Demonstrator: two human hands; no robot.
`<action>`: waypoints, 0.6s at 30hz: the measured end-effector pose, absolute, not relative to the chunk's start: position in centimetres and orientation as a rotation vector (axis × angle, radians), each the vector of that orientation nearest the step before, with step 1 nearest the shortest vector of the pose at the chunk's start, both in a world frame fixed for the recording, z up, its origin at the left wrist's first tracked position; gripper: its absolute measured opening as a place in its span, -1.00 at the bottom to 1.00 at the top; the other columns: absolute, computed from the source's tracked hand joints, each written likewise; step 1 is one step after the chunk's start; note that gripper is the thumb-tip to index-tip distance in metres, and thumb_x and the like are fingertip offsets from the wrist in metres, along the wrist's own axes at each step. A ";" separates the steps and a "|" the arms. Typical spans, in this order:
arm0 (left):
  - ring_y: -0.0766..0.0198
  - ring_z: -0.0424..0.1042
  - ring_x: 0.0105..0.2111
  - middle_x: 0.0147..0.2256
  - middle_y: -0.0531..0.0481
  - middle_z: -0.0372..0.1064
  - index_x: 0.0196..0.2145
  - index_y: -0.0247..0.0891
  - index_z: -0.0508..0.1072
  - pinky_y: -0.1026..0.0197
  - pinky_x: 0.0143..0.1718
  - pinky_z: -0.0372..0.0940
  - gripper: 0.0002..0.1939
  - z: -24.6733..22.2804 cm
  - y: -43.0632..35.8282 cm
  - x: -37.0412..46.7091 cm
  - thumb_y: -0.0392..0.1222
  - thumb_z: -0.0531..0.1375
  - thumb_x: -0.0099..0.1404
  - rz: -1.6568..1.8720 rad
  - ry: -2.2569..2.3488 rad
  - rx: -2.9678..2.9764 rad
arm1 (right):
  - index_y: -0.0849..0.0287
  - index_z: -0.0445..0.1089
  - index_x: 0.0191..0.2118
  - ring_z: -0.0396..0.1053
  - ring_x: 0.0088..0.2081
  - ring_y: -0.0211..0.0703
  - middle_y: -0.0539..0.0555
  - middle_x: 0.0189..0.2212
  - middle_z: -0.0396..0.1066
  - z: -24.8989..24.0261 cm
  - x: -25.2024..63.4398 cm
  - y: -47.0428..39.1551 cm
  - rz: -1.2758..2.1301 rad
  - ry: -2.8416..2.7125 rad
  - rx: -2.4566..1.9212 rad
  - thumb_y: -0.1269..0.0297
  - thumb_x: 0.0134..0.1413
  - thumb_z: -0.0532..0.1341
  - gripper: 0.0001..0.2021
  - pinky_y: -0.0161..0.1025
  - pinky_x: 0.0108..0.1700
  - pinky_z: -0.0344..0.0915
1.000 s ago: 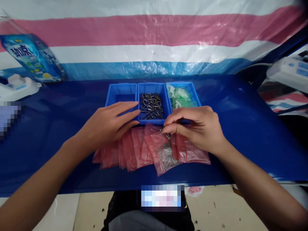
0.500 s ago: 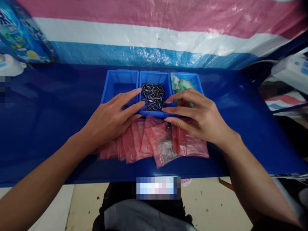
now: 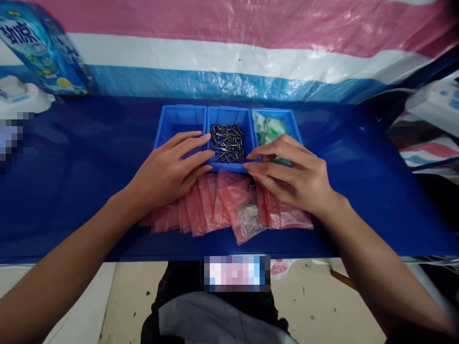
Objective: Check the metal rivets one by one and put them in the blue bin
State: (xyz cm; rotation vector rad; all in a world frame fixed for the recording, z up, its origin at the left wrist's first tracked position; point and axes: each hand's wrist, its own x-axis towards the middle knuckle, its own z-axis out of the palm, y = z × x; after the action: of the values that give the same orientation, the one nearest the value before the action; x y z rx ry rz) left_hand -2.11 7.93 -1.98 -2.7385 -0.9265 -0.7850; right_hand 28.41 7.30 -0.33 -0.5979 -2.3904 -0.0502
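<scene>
My left hand is open, its fingers apart, reaching over the left blue bin to the edge of the middle blue bin. Dark metal pop rivets lie loose in that middle bin. At its front right corner is my right hand, thumb and fingertips drawn close together; anything between them is hidden. Below both hands, red-tinted zip bags overlap in a row. One bag near the middle shows greyish contents. Green and clear plastic packets fill the right blue bin, partly behind my right hand.
The bins stand on a blue table before a striped plastic sheet. A blue detergent bag and a white device are at the back left. A white box-shaped device is at the right.
My right thumb has moved up toward the fingertips. My left hand stays nearly in place, and the view has shifted slightly.
</scene>
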 end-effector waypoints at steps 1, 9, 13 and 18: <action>-0.04 0.45 0.30 0.25 -0.24 0.46 0.13 -0.31 0.52 -0.12 0.33 0.48 -0.71 -2.0 7.9 -2.1 -0.16 0.23 0.53 -0.802 -0.926 -2.743 | 0.15 0.57 -0.06 0.49 -0.14 -0.06 0.17 -0.11 0.60 -0.1 28.3 7.0 -0.124 -2.416 -0.586 0.41 0.36 0.32 -0.89 -0.03 -0.12 0.46; -0.03 0.47 0.29 0.25 -0.22 0.46 0.13 -0.29 0.52 -0.10 0.31 0.49 -0.71 -1.9 7.9 -2.0 -0.17 0.25 0.52 -0.834 -0.947 -2.753 | 0.19 0.57 0.02 0.38 -0.19 -0.04 0.05 -0.27 0.62 1.3 28.5 5.6 -0.222 -2.765 -0.604 0.35 0.45 0.25 -0.83 -0.03 -0.17 0.34; 0.01 0.48 0.28 0.25 -0.19 0.46 0.13 -0.26 0.53 -0.09 0.31 0.49 -0.72 -1.9 7.9 -1.9 -0.15 0.24 0.53 -0.840 -0.964 -2.763 | 0.20 0.58 -0.09 0.32 -0.19 -0.01 0.07 -0.33 0.54 1.3 28.5 5.5 -0.209 -2.853 -0.643 0.38 0.46 0.20 -0.82 -0.02 -0.12 0.32; -0.02 0.49 0.27 0.25 -0.21 0.47 0.13 -0.27 0.52 -0.12 0.29 0.51 -0.72 -1.7 7.9 -1.9 -0.18 0.25 0.52 -0.845 -0.959 -2.762 | 0.23 0.56 -0.13 0.32 -0.20 -0.03 0.08 -0.35 0.51 0.9 28.0 5.4 -0.316 -2.872 -0.639 0.41 0.47 0.19 -0.83 -0.07 -0.15 0.29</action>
State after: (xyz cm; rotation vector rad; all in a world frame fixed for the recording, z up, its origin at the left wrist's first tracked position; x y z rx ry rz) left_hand -1.94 7.85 -1.72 -2.7624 -0.9585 -0.8447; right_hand 27.98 5.39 0.95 -0.6388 -2.8723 -0.3156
